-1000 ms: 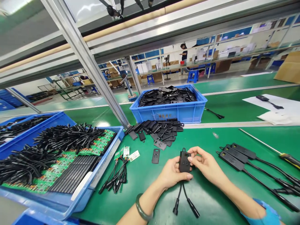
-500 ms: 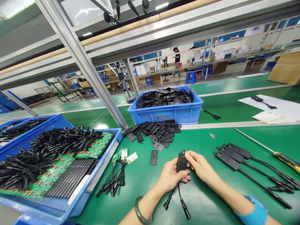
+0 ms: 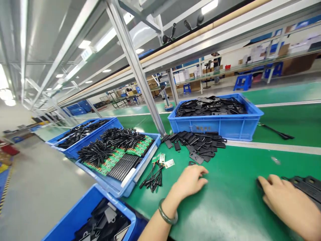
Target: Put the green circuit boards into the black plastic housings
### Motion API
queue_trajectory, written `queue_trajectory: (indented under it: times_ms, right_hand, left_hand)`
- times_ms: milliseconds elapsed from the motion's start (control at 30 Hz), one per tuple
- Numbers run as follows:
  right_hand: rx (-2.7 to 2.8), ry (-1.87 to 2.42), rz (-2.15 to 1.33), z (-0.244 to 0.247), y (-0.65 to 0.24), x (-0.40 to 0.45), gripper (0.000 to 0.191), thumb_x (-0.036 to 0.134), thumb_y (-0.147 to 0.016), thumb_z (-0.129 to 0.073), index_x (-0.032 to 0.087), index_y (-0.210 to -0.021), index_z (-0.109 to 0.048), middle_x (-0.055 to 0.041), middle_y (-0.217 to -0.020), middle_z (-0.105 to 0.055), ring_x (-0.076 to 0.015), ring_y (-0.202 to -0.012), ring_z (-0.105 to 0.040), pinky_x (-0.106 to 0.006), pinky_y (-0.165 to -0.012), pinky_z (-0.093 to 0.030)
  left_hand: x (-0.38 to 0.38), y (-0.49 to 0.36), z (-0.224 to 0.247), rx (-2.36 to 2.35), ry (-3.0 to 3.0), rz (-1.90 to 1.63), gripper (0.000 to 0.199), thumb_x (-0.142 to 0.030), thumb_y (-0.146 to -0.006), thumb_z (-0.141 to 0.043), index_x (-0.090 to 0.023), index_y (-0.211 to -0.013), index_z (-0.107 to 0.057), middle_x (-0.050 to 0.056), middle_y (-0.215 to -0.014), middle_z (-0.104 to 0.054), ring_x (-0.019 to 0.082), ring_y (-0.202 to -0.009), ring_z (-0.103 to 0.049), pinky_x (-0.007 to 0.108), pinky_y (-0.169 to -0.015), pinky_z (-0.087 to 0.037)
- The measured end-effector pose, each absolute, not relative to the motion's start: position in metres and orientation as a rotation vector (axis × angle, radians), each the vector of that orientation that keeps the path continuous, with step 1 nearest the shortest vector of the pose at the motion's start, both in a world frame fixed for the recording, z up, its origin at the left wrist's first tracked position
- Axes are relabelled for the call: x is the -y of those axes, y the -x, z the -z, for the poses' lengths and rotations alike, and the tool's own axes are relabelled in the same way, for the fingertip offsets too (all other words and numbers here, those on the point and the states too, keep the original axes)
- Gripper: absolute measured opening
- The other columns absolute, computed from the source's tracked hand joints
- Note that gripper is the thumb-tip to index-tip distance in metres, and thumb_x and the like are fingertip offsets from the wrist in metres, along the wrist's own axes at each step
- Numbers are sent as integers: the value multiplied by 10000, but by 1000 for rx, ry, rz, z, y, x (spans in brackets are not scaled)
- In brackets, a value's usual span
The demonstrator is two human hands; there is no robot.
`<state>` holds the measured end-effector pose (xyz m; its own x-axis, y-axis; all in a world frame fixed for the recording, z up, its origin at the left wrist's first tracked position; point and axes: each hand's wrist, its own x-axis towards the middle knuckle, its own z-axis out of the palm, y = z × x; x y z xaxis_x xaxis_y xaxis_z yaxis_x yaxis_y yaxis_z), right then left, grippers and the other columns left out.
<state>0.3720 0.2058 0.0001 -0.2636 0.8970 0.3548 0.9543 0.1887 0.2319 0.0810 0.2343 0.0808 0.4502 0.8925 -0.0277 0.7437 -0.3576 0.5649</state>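
My left hand (image 3: 192, 180), with a green bangle on the wrist, is over the green table with thumb and fingers apart and nothing between them. Just behind its knuckles a black cover (image 3: 192, 163) shows in part. At the right, my right hand (image 3: 278, 194) has its fingers over a black cased device (image 3: 259, 184), mostly hidden under them. Beside that hand lie more black cased devices (image 3: 308, 187). Left of my left hand are several green circuit boards with black cables (image 3: 155, 177). A pile of black covers (image 3: 200, 144) lies beyond it.
A blue bin (image 3: 215, 124) full of black parts stands behind the pile. On the left, a blue tray (image 3: 147, 161) holds boards and cables. Another blue bin (image 3: 72, 214) is at the lower left. A metal post (image 3: 140, 73) rises behind the tray. A person stands far off.
The view has swung left. My hands have moved apart; the left has let go of the cased device, which my right hand has carried right to the other devices.
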Motion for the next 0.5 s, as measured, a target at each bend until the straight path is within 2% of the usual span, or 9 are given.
queue_trajectory:
  times_ms: [33,100,200,300,400,500]
  right_hand:
    - [2259,1839,715,1,-379,-207,351,84,-756,-371,108,-877,-699,-172,-749,-523,-245,-609,-557,-358,-475,-385]
    - [2163,1860,834,-3,-384,-207,426,57,-776,-300,100,-913,-701,-219,-831,-543,-255,-649,-564,-363,-470,-359]
    - [2162,1770,759,-14,-368,-206,425,97,-790,-307,85,-999,-678,-240,-945,-568,-268,-687,-575,-375,-496,-397]
    - [2209,1608,487,-19,-343,-203,378,203,-801,-358,106,-980,-676,-191,-916,-592,-279,-718,-593,-394,-546,-464]
    - [2210,1538,97,-21,-326,-199,386,303,-833,-356,145,-992,-671,-144,-912,-609,-273,-757,-612,-430,-631,-507]
    - [2158,1486,-423,-27,-314,-192,374,381,-872,-368,192,-1028,-651,-111,-979,-624,-257,-847,-618,-428,-756,-510]
  left_hand:
    - [-236,-66,-89,-1619,-2261,-292,262,-185,-757,-605,-218,-1015,-632,47,-1018,-659,184,-945,-610,281,-863,-462]
    - [-238,-35,-100,-1993,-2207,-224,252,-102,-768,-538,-160,-1003,-604,121,-1052,-624,247,-1025,-577,353,-886,-438]
    - [-241,6,-99,-2319,-2012,-145,247,-19,-758,-448,-75,-960,-578,228,-992,-614,328,-986,-588,436,-811,-442]
    - [-243,32,-90,-2420,-1898,-103,217,-13,-727,-481,-113,-893,-581,168,-856,-654,304,-843,-633,381,-710,-458]
    - [-241,42,-91,-2450,-1917,-219,205,-64,-755,-497,-166,-921,-562,90,-837,-657,253,-843,-629,328,-717,-445]
    - [-239,38,-104,-2473,-1966,-619,166,-168,-830,-472,-186,-989,-519,53,-868,-634,200,-849,-605,299,-748,-435]
